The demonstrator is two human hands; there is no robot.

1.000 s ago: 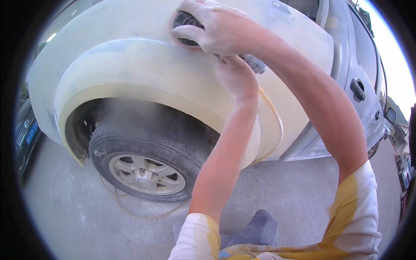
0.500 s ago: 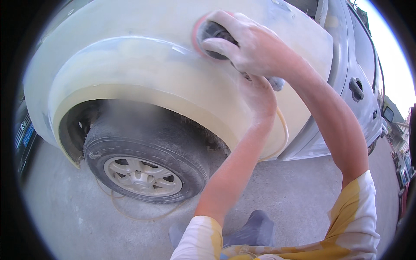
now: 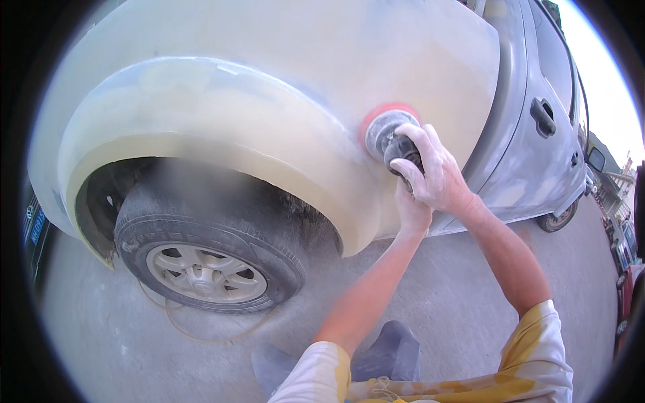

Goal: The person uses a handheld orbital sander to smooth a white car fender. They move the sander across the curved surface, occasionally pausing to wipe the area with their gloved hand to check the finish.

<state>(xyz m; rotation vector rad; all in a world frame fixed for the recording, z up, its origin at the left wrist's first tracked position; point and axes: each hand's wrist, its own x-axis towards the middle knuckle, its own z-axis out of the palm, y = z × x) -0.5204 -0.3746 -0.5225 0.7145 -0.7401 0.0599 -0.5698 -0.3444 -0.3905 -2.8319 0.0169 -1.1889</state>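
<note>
A round air sander [image 3: 385,129] with a grey-black body and a red pad rests against the car's cream, dusty rear side panel [image 3: 322,74], just right of the wheel arch. My right hand [image 3: 435,169], white with dust, wraps its fingers and thumb around the sander's head. Below it, my left hand [image 3: 413,213] grips the sander's handle end; its fingers are mostly hidden behind the right hand. Pale filler or primer covers the panel and the flared arch [image 3: 201,144] in uneven patches.
A dusty tyre [image 3: 201,228] with a light spoked rim stands under the arch. A thin hose [image 3: 191,334] curls on the concrete floor. To the right is the grey car door [image 3: 521,154] with a dark handle [image 3: 543,116]. Another car [image 3: 35,228] is at the left edge.
Both hands have moved the sander down and to the right, from the upper panel to beside the arch. The view has shifted slightly.
</note>
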